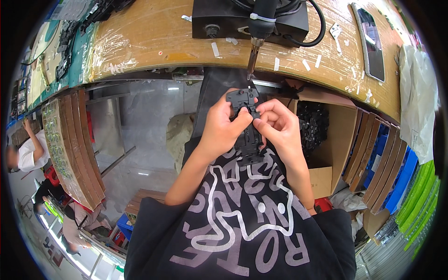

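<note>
A long black plastic part [248, 140], with raised details along its face, is held upright in front of my chest. My left hand [223, 122] grips its upper left side, the thumb lying across its front. On the other side my right hand [279, 122] pinches at the part's right edge with thumb and index finger; whether a smaller piece sits between them cannot be made out. Just above the part's top end, a soldering iron-like tool [255, 49] with a metal tip points down from the bench. Its tip appears close to the part.
On the wooden bench [140, 44] stand a black box-shaped unit [224, 23] with cables and a phone [371, 46]. An open cardboard box [340, 140] of small black pieces is at my right. Stacked trays [77, 149] stand left. Other people [35, 147] sit further left.
</note>
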Action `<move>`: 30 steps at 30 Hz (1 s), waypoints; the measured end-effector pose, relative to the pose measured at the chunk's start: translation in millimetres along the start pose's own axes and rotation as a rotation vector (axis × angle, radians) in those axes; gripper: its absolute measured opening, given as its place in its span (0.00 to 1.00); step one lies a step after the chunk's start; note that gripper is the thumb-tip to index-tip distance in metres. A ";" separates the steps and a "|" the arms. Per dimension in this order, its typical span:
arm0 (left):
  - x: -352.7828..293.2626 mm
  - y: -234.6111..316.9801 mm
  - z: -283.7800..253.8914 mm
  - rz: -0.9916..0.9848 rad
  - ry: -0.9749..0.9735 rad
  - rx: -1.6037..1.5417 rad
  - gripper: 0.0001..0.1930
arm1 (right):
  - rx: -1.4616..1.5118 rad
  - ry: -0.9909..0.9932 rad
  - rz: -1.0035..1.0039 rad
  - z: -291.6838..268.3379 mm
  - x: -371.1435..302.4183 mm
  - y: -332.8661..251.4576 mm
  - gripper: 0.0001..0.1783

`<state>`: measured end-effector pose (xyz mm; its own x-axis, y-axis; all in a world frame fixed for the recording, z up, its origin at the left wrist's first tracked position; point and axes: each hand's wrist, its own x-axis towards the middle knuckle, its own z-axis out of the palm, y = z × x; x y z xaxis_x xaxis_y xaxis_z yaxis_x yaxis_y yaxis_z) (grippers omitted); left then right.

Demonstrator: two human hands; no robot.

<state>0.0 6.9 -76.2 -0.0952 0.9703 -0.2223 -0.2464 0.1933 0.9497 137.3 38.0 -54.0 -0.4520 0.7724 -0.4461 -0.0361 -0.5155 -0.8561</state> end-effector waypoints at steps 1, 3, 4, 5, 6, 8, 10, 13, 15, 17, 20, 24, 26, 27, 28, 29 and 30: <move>2.9 -10.1 -1.1 0.025 -0.017 0.040 0.12 | -0.039 0.014 0.019 -2.4 2.6 2.2 0.08; 4.7 -2.3 -1.6 -0.196 -0.072 0.061 0.16 | -0.110 0.121 0.060 -10.8 5.6 9.2 0.08; 5.7 3.7 -2.9 -0.265 -0.109 0.181 0.17 | -0.146 0.166 0.071 -16.4 8.7 13.2 0.08; 5.5 8.5 -8.2 -0.284 -0.146 0.279 0.17 | -0.296 0.279 0.060 -28.1 10.1 18.9 0.10; 6.1 16.0 -15.1 -0.313 -0.182 0.384 0.17 | -0.436 0.394 0.050 -45.7 10.6 26.2 0.11; 3.6 27.8 -33.9 -0.293 -0.242 0.345 0.16 | -0.848 0.662 -0.072 -95.2 11.3 55.7 0.14; -8.1 50.4 -55.3 -0.297 -0.305 0.258 0.15 | -0.913 0.817 0.129 -157.4 11.3 82.1 0.15; -11.9 89.6 -82.8 -0.236 -0.263 0.328 0.13 | -1.160 1.102 0.250 -225.7 -5.3 124.6 0.14; -0.2 101.4 -106.2 -0.081 -0.175 0.317 0.12 | -1.220 1.276 0.345 -263.0 -24.7 158.4 0.14; 13.0 120.7 -117.8 0.007 0.143 0.417 0.10 | -1.163 1.329 0.454 -289.5 -39.0 183.0 0.14; 42.3 134.2 -144.9 0.297 0.430 0.585 0.11 | -0.904 1.367 0.546 -321.9 -52.1 183.9 0.13; 80.5 148.3 -171.9 0.647 0.608 1.104 0.15 | -0.647 1.444 0.195 -280.3 -52.2 104.1 0.08; 96.4 157.1 -178.9 0.734 0.620 1.315 0.17 | -0.562 1.421 -0.068 -255.3 -53.8 53.1 0.07; 99.8 163.9 -166.9 0.667 0.616 1.380 0.20 | -0.522 1.412 -0.214 -239.2 -55.7 26.2 0.06; 105.0 165.7 -162.2 0.720 0.567 1.456 0.20 | -0.478 1.398 -0.360 -221.7 -57.6 -0.8 0.06; 111.8 165.2 -159.6 0.771 0.519 1.528 0.21 | -0.429 1.367 -0.473 -201.3 -57.7 -28.3 0.06; 116.2 166.7 -157.4 0.820 0.471 1.607 0.22 | -0.375 1.329 -0.582 -184.0 -54.5 -52.8 0.07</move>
<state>-203.9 129.0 21.6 0.0016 0.8199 0.5725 0.9982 -0.0357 0.0483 327.8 91.3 -32.5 0.6702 0.7014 0.2426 0.3963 -0.0619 -0.9160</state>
